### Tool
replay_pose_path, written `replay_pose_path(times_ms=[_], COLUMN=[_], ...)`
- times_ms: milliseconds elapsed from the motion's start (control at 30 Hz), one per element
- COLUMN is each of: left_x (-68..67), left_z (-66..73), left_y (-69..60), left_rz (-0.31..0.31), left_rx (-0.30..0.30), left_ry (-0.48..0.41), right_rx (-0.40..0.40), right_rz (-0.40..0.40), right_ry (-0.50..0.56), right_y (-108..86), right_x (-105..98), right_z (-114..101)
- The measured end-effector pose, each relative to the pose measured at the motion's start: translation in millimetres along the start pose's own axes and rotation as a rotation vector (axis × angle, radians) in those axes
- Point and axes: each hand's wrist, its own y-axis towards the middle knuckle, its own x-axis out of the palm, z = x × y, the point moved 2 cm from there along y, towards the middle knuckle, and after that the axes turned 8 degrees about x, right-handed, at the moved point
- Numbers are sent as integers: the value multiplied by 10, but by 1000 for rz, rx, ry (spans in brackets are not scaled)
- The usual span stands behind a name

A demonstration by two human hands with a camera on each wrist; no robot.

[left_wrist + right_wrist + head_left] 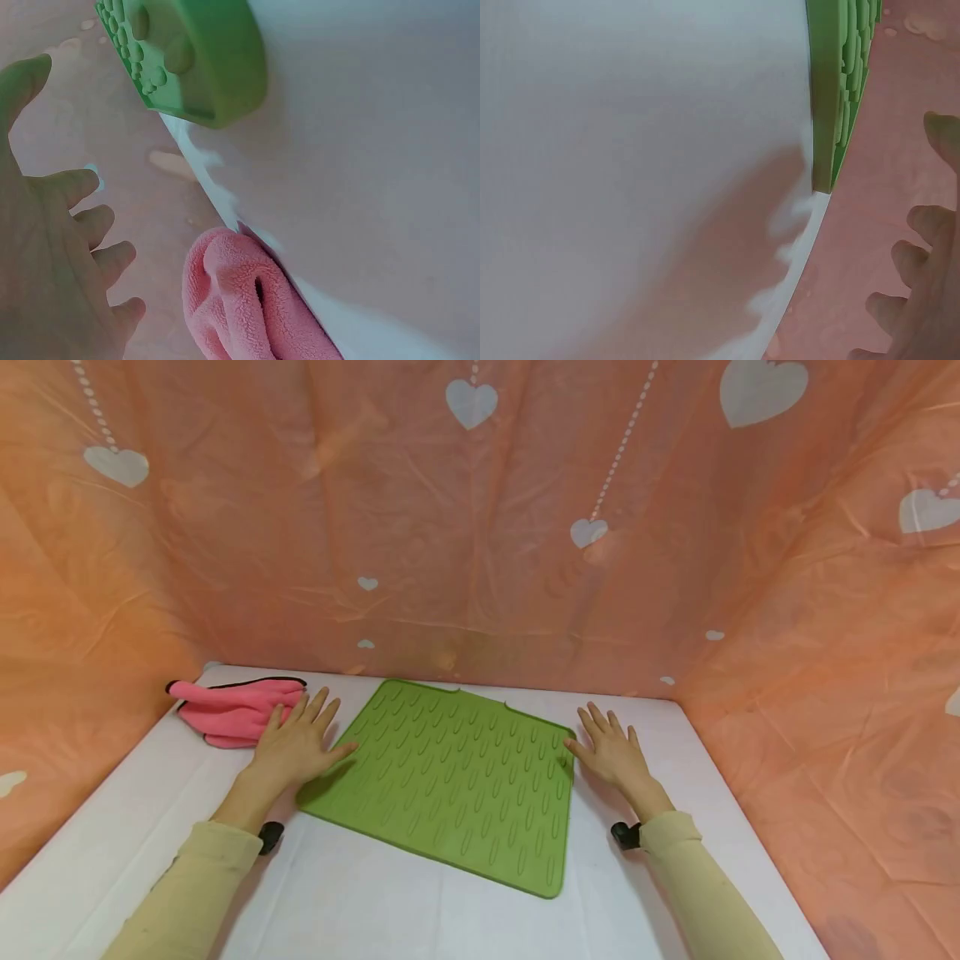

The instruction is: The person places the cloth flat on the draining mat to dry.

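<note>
Lying askew on a table spread with white cloth (420, 914), a flat, green, rubbery-looking mat with rows of raised oval ridges (450, 785) is flanked by two bare hands. The left hand (296, 747) is held above the mat's left edge, its fingers fanned out and nearly straight, with the thumb seen over the green surface in the head view. The right hand (611, 752) is held at the mat's far right corner, its fingers likewise extended and spread; a soft shadow (705, 262) is cast on the white cloth below it. Just beside the left fingers, a crumpled, fluffy pink cloth with dark edging (240, 714) is placed at the table's far left. Both forearms are covered by pale yellow sleeves (183, 893). The table is enclosed by orange fabric printed with white hearts (525, 585).
</note>
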Motion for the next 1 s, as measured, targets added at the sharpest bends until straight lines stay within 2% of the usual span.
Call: replay_pose_path(times_ms=[300,567,833,1000], left_x=[-65,-109,-186,-256], left_z=[4,-5,-142,-284], left_y=[-18,-96,-229,-317], left_rz=[4,39,84,70], left_rx=[5,27,45,49], left_ry=[6,33,29,33], right_rx=[-17,-62,-111,-183], right_rz=[27,78,79,44], right_ry=[6,9,27,59], right_y=[-19,-143,-344,-509], right_x=[-63,-88,-52,-6], right_z=[-25,-47,-1,7])
